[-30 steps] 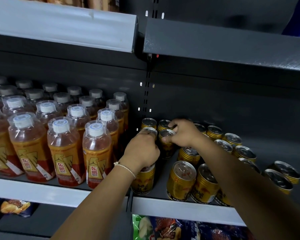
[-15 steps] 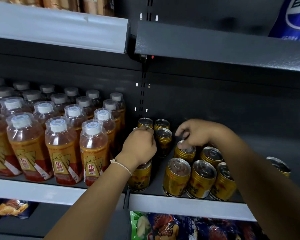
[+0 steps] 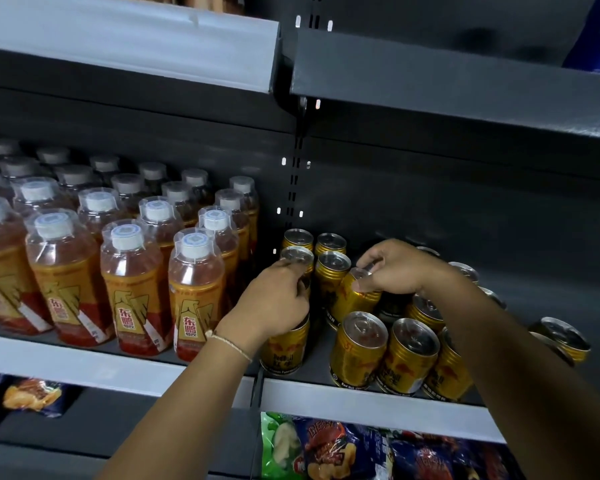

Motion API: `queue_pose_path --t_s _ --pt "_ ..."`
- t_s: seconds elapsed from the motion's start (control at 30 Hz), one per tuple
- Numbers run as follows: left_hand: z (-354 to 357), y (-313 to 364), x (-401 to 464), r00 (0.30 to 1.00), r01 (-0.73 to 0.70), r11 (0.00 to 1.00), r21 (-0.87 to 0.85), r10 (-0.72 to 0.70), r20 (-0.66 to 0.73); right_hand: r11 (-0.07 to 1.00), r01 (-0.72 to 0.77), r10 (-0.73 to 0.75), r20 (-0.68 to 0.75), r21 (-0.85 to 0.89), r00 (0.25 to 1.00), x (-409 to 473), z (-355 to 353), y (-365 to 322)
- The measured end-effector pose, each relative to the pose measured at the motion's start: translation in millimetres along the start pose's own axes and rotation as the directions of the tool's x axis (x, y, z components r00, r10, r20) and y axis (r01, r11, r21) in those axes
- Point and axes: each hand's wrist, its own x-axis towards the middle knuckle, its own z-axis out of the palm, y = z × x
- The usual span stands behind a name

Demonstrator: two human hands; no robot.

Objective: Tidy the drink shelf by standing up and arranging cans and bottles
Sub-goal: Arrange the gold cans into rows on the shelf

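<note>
Since a moment ago, shifted left and now gripping a tilted gold can (image 3: pixel 352 296) by its top: right hand (image 3: pixel 394 268), fingers curled round the rim. Left hand (image 3: pixel 274 299) clamped on an upright can (image 3: pixel 284 348) near the bottles (image 3: pixel 194 292), at the shelf (image 3: pixel 361 396) front.

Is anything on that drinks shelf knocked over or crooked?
Yes. A gold can at the far right lies tipped on its side, apart from the upright rows. Another gold can, gripped by the right hand, leans tilted. The orange bottles stand neatly.
</note>
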Motion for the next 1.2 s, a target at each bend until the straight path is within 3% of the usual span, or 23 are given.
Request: queue_pose_path --t_s 0.23,0.43,0.57,0.87,0.97,1.07,1.2 --pt "0.9 -2.6 -2.7 1.000 0.008 0.998 -0.065 -0.007 0.005 0.994 0.061 -0.069 0.094 0.092 0.993 1.2 5.2 -10.5" --pt "2.5 -2.5 0.1 0.999 0.027 0.999 -0.039 -0.025 0.046 0.980 0.200 -0.198 0.108 -0.003 0.974 -3.9 13.7 -4.7" --pt "1.4 -1.0 1.5 0.997 0.027 0.999 -0.025 -0.025 0.068 0.969 0.243 -0.245 0.114 0.032 0.963 -7.6 17.6 -4.9" --pt "0.7 -0.7 1.3 0.995 0.047 0.996 -0.079 -0.040 0.092 0.977 0.210 -0.206 0.108 -0.027 0.972 -15.1 10.7 -6.1" --pt "0.1 -0.8 1.7 0.992 0.079 0.990 -0.118 -0.067 0.105 0.990 0.138 -0.139 0.045 0.030 0.989 -14.2 13.3 -5.9" --pt "0.5 -0.1 1.6 0.991 0.089 0.988 -0.125 -0.076 0.109 0.997 0.056 -0.057 -0.025 -0.054 0.998 -12.6 18.3 -7.7" --pt "0.1 1.0 0.5 0.990 0.103 0.987 -0.120 -0.090 0.105 0.998 0.021 -0.023 -0.017 -0.067 1.000 -12.8 23.7 -11.6"
